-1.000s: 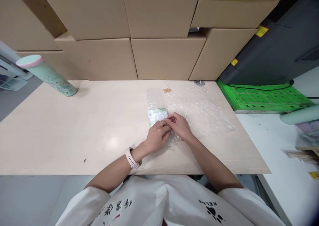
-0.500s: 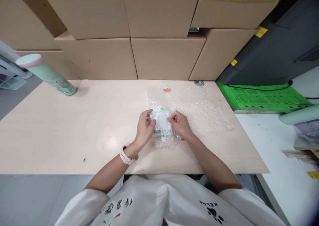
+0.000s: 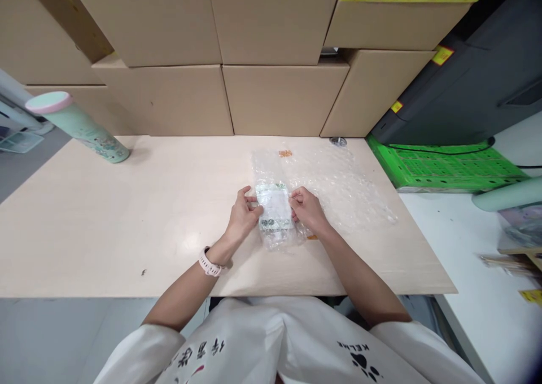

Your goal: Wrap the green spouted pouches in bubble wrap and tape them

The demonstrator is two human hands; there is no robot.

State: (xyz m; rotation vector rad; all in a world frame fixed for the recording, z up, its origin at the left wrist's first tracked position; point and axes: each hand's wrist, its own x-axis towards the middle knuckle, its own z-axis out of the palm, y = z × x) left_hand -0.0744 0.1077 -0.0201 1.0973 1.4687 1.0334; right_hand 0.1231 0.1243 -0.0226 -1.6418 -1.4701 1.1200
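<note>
The left hand (image 3: 243,213) was drawn aside, half open, baring the packet (image 3: 274,206), its edge pinched by the right hand (image 3: 307,208).

The white shirt (image 3: 254,330) bears "KELME" (image 3: 354,347) with a paw print (image 3: 364,366), beside Chinese characters (image 3: 201,349).

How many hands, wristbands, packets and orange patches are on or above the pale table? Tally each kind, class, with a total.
Left hand, right hand: 2
Wristband: 1
Packet: 1
Far orange patch, near orange patch: 2
Total: 6
</note>
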